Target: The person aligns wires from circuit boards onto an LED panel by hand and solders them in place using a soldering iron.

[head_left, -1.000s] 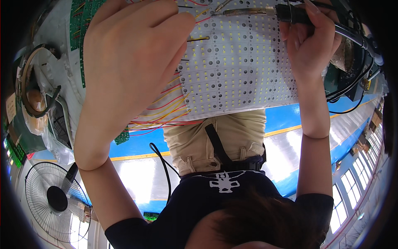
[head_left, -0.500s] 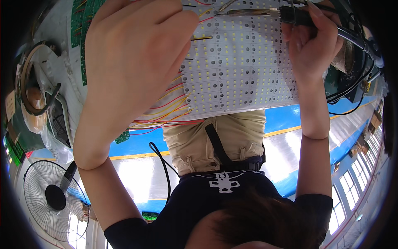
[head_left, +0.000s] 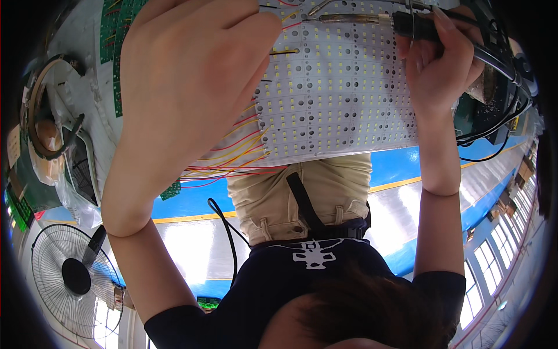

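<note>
A white panel of LED strips [head_left: 325, 104] with small yellowish chips and round holes lies before me. My right hand [head_left: 439, 64] is wrapped round the dark handle of a soldering iron [head_left: 354, 18]. Its metal tip points left, by the end of a red wire [head_left: 292, 25] at the panel's upper left. A thin metal tube runs along above the iron. Bent over the panel's left edge, my left hand [head_left: 195, 81] has its fingers curled closed. Its fingertips are hidden, so what it pinches cannot be seen. Red and yellow wires [head_left: 238, 145] trail from the panel's left edge below it.
Green circuit boards [head_left: 116, 64] lie left of my left hand. A ring-shaped roll [head_left: 36, 110] and plastic bags are at the far left. Black cables [head_left: 503, 122] hang at the right. A fan [head_left: 75, 276] stands at the lower left.
Hardly anything differs. Both hands keep their grip and place, and the iron's tip stays by the same wire; the view has shifted very slightly.
</note>
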Available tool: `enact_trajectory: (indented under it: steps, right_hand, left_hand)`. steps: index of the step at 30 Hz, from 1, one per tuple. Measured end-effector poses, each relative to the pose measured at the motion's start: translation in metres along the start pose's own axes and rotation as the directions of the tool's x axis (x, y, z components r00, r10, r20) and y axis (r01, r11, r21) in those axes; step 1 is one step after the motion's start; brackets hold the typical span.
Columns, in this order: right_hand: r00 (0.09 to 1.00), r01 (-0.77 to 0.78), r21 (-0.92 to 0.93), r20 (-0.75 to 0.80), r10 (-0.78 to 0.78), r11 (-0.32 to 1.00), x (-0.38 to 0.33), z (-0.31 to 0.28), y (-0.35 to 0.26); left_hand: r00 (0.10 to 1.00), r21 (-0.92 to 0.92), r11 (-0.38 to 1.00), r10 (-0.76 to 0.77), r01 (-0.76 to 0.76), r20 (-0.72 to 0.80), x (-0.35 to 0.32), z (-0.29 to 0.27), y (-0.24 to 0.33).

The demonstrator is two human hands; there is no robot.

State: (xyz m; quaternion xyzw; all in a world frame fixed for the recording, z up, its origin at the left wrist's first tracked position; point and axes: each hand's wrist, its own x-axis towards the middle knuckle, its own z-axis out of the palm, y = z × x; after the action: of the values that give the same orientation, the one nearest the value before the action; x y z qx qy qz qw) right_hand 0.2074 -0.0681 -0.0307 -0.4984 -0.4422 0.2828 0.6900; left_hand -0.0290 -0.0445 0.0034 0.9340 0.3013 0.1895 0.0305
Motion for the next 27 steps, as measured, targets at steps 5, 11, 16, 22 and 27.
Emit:
enact_trajectory:
  steps: [5,11,16,22,27]
  right_hand:
    - [0.982,0.101,0.039,0.159,-0.106,0.994,0.000,-0.011,0.006]
    - [0.965,0.144,0.098,0.206,-0.161,0.985,0.001,-0.016,0.008]
    - [0.973,0.144,0.134,0.163,-0.165,0.981,0.002,-0.010,0.006]
    - [0.957,0.165,0.089,0.229,-0.181,0.982,0.004,-0.014,0.006]
    - [0.979,-0.095,0.990,0.074,0.192,0.101,-0.006,0.010,0.018]
  left_hand:
    - [1.000,-0.009,1.000,0.002,-0.002,-0.006,0.000,0.000,0.000]
    - [1.000,-0.011,1.000,-0.010,0.010,-0.002,0.000,0.000,0.001]
    - [1.000,-0.018,0.999,-0.028,0.028,0.005,0.000,0.000,0.002]
    - [1.000,-0.010,1.000,-0.024,0.024,0.007,0.000,-0.001,0.002]
    - [1.000,-0.006,1.000,-0.023,0.023,0.012,0.000,-0.001,0.002]
